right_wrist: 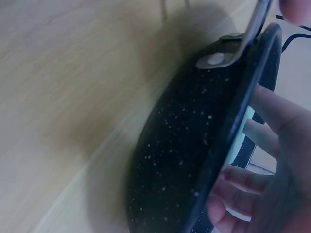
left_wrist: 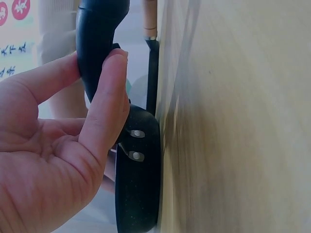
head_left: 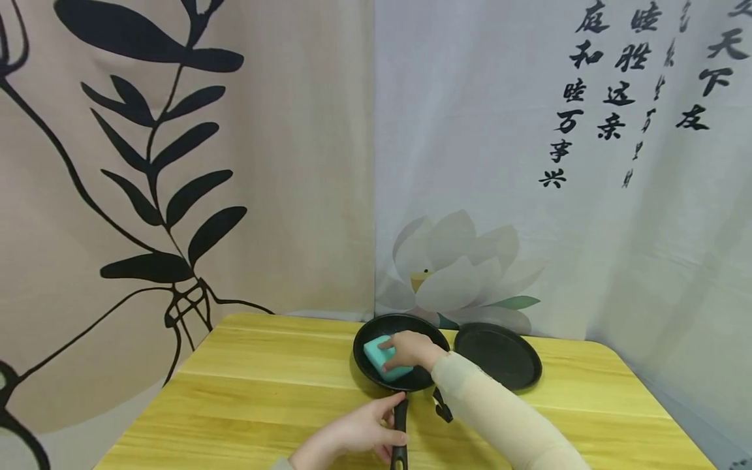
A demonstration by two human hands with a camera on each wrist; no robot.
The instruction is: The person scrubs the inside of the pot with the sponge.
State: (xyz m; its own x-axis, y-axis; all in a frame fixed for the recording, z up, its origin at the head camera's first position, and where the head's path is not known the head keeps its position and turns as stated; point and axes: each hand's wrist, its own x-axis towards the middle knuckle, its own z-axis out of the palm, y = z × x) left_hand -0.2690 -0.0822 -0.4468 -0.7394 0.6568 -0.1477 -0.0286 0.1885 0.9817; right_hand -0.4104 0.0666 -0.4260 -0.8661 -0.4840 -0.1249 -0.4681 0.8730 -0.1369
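Observation:
A black frying pan (head_left: pixel 360 358) sits on the wooden table, its handle (head_left: pixel 401 418) toward me. My left hand (head_left: pixel 370 427) grips that handle between thumb and fingers; the left wrist view shows the grip close to the riveted joint (left_wrist: pixel 137 145). Inside the pan lies a turquoise sponge (head_left: pixel 376 356). From above, my right hand (head_left: pixel 408 349) holds the sponge with spread, bent fingers against the pan's inside. In the right wrist view the speckled pan wall (right_wrist: pixel 175 145) hides most of the sponge.
A flat black pan (head_left: pixel 498 356) lies right of the frying pan, partly behind my right sleeve (head_left: pixel 499 418). The left wrist view shows a wooden handle (left_wrist: pixel 150 19) beyond the frying pan. A printed curtain (head_left: pixel 305 163) hangs behind the table (head_left: pixel 247 391).

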